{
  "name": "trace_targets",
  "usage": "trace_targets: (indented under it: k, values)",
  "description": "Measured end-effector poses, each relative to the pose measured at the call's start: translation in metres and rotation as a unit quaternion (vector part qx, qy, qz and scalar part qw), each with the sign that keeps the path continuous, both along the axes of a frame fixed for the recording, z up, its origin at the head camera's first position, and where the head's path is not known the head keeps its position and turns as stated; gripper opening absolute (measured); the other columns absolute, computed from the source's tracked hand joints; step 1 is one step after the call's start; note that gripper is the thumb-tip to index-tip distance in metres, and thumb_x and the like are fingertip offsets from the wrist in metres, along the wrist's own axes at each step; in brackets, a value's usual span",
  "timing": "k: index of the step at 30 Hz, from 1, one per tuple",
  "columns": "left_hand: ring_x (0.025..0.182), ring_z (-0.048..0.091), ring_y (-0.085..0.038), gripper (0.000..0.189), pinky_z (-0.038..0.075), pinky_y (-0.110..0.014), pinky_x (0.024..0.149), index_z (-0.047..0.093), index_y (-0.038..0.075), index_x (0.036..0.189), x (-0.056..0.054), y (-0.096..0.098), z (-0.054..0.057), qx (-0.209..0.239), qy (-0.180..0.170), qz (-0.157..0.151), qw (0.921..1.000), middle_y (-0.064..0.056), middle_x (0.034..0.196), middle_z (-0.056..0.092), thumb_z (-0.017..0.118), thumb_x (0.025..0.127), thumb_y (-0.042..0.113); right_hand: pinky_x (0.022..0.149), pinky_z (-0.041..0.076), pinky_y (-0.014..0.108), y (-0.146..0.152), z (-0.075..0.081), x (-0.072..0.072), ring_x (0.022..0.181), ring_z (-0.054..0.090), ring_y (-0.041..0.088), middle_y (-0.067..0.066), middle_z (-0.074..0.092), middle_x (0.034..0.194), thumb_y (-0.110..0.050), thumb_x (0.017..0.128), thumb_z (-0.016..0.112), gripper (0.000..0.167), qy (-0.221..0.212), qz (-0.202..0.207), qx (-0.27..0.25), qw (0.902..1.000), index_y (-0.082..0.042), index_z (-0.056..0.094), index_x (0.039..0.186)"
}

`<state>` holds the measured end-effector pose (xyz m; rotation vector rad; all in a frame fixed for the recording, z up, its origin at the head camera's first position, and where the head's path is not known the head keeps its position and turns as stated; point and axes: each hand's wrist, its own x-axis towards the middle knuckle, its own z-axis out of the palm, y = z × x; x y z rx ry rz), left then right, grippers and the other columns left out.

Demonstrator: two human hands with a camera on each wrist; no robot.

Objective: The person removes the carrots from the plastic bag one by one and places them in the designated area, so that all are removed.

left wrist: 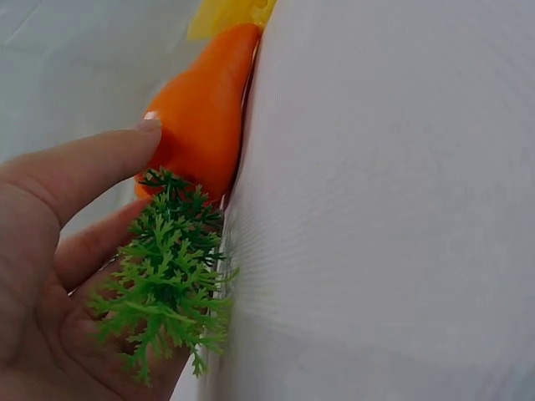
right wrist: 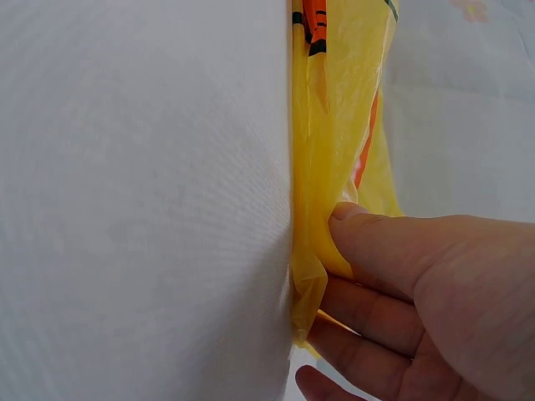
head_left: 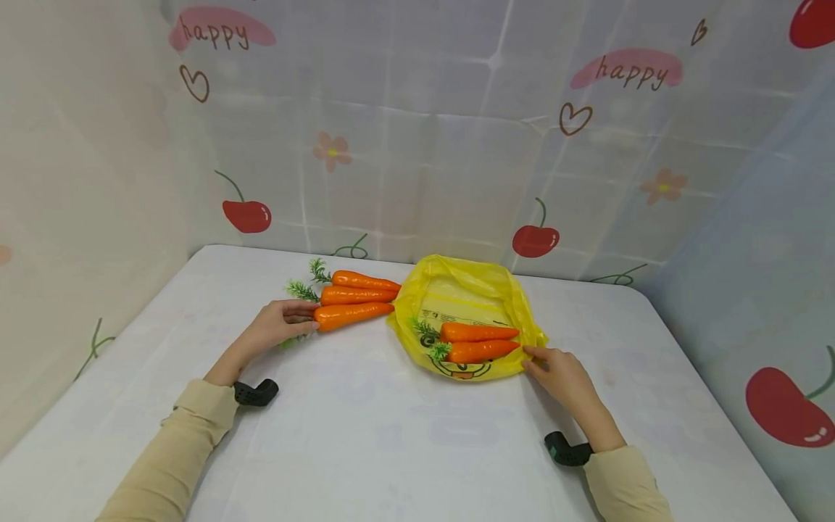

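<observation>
My left hand point(head_left: 282, 325) is at the leafy end of the nearest of three orange carrots point(head_left: 352, 315) on the left. In the left wrist view the thumb presses that carrot's side point(left wrist: 196, 125), fingers curl behind it, and green leaves point(left wrist: 167, 276) hang over the palm. A yellow plastic bag point(head_left: 407, 341) lies with its mouth spread, right of these carrots. Two more carrots point(head_left: 479, 333) with green tops rest at its near side. At the bag's right edge my right hand point(head_left: 561, 373) pinches the yellow film point(right wrist: 313, 251) between thumb and fingers.
A white-covered table point(head_left: 391, 449) bears everything. Behind it hangs a curtain point(head_left: 417, 145) printed with cherries, hearts and the word "happy". Each wrist wears a black device, one on the left point(head_left: 256, 392) and one on the right point(head_left: 566, 449).
</observation>
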<state>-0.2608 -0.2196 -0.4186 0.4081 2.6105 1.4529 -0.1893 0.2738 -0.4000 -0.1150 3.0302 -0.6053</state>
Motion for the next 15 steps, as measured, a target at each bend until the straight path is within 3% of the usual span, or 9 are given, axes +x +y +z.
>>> trace_targets:
  k: [15]
  values:
    - [0.104,0.059,-0.028,0.053,0.049,-0.035,0.086,0.057,-0.003,0.124,0.002,-0.010,0.010,-0.016,0.004,-0.009,0.9998,-0.017,0.117,0.060,0.071,0.085,0.029,0.089,0.040,0.059,0.000,0.000,0.001,0.108,0.051,0.044,0.028,0.055,0.120,-0.019,0.091,0.064,0.041,0.009,0.006,-0.002,0.9999,0.003,0.058,0.124]
